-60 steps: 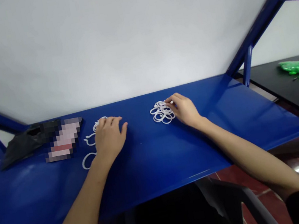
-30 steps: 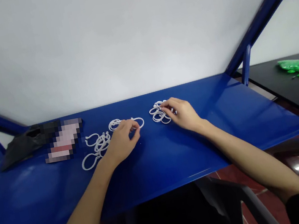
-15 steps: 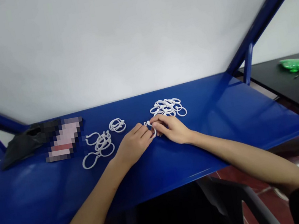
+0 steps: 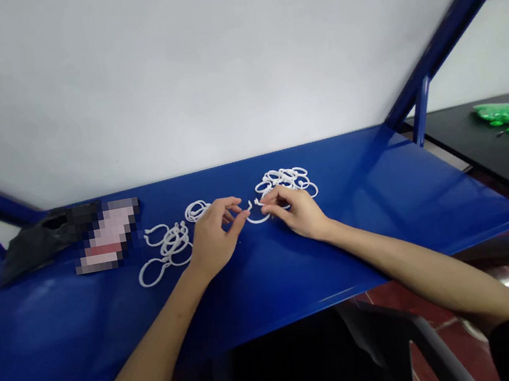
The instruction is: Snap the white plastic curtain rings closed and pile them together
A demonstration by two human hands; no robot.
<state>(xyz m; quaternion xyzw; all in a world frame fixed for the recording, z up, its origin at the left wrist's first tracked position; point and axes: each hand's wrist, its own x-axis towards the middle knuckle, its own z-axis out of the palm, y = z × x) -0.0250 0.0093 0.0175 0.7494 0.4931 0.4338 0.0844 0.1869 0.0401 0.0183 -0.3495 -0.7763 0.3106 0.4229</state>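
Left hand point(image 4: 214, 240) and right hand point(image 4: 298, 212), earlier well apart, now together on one open ring point(image 4: 257, 219).

Bare room was found on the right of the blue table point(image 4: 409, 202). The left was blocked by loose white rings point(image 4: 166, 249), the back by a ring pile point(image 4: 289, 178).

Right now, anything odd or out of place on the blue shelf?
Nothing damaged or spilled. The ring between left hand and right hand gapes open, ends apart. Loose rings to its left lie scattered; the pile behind is tidier.
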